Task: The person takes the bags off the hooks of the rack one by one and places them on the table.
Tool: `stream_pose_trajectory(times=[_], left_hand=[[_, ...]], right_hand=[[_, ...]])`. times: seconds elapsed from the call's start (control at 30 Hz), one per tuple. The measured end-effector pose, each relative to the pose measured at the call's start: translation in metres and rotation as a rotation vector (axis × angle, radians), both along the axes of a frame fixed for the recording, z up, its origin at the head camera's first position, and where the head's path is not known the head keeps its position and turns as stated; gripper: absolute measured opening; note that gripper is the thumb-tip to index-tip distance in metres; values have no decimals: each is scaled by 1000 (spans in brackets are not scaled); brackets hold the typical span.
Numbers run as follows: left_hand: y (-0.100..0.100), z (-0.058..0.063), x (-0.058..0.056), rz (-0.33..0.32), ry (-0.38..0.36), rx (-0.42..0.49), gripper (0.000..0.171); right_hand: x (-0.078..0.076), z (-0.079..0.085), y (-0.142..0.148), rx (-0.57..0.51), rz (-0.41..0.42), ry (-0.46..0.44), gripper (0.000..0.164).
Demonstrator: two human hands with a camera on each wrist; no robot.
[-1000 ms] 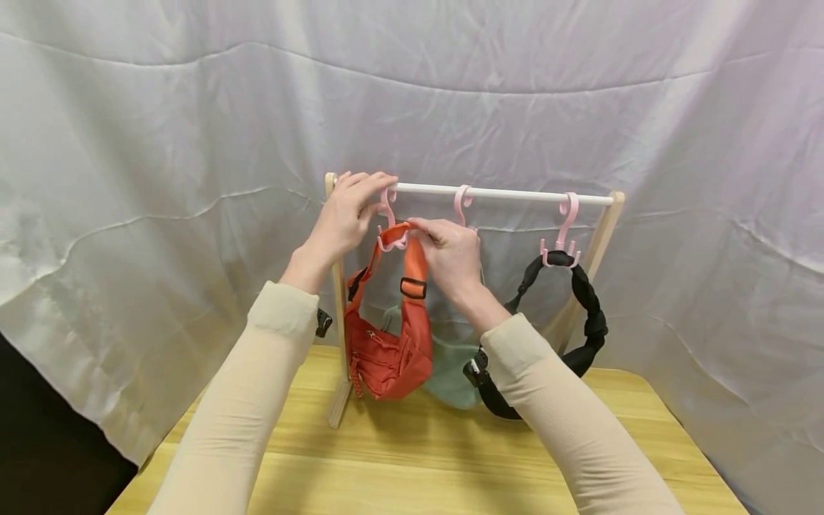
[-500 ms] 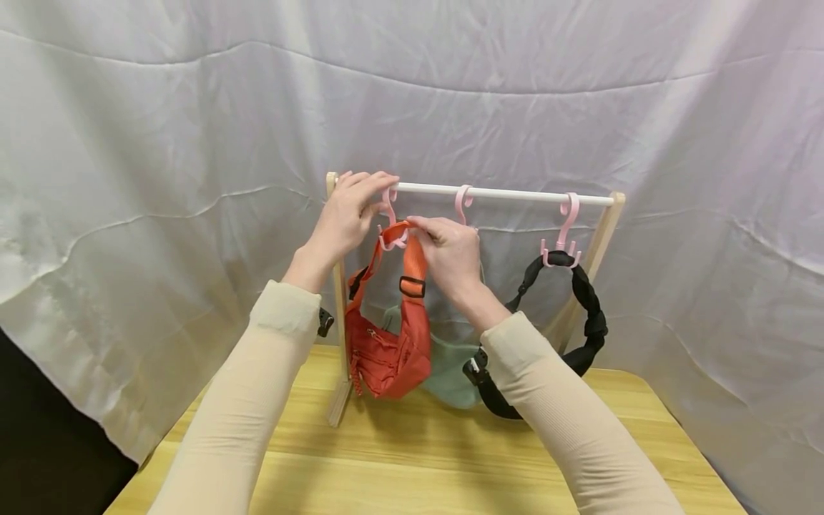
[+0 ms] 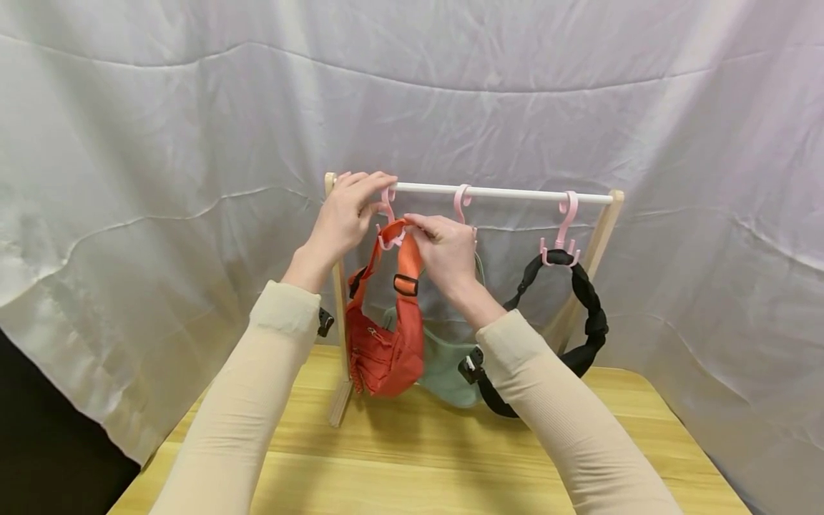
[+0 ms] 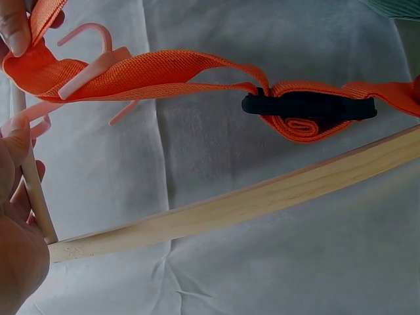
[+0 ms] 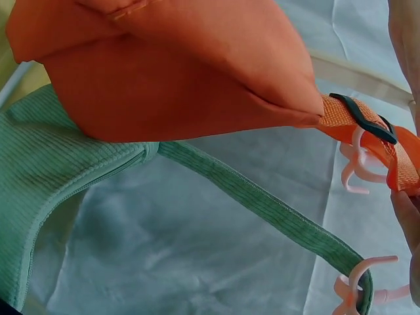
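At the rack's left end, my left hand (image 3: 350,214) reaches over the rod and holds a pink hook (image 4: 49,115) between thumb and fingers. Just beside it, my right hand (image 3: 447,250) pinches the orange strap of a red-orange sling bag (image 3: 389,354). The strap (image 4: 151,75) passes over the prongs of that hook, and the bag hangs below, above the table. In the right wrist view, the bag's underside (image 5: 184,72) covers part of a green corduroy bag (image 5: 39,177) behind it.
A white rod (image 3: 508,192) runs between two wooden posts (image 3: 592,250). The green bag's strap hangs from a middle pink hook (image 3: 460,204). A black bag strap (image 3: 589,315) loops over the right pink hook (image 3: 565,222). Below is a wooden table (image 3: 412,465); grey curtain (image 3: 412,86) surrounds everything.
My right hand shifts slightly left and up with the strap, and the red-orange bag swings a little left. The left hand stays at the hook and rod.
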State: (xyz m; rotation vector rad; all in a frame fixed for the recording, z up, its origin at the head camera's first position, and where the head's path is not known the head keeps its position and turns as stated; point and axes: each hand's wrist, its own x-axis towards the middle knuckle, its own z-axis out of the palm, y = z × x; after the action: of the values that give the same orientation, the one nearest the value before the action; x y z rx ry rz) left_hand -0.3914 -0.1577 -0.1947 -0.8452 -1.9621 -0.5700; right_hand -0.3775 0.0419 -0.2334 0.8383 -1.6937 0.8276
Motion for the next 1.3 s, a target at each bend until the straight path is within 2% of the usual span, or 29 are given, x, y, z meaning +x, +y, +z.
stream_pose_trajectory(times=[0.33,0.77,1.1,1.3], left_hand=[[-2,1,1,-3,1,8,44],[-3,2,1,-8,6,7,44],[-3,3,5,2,2,0,45],[-3,3,5,2,-5,3,45]], right_hand=[[2,1,-8,-6,25,-58,14],[1,2,-15,-9,31,-14,13],[1,1,-20,-22,60,-13,13],[1,-1,-23,0,48,-12,12]])
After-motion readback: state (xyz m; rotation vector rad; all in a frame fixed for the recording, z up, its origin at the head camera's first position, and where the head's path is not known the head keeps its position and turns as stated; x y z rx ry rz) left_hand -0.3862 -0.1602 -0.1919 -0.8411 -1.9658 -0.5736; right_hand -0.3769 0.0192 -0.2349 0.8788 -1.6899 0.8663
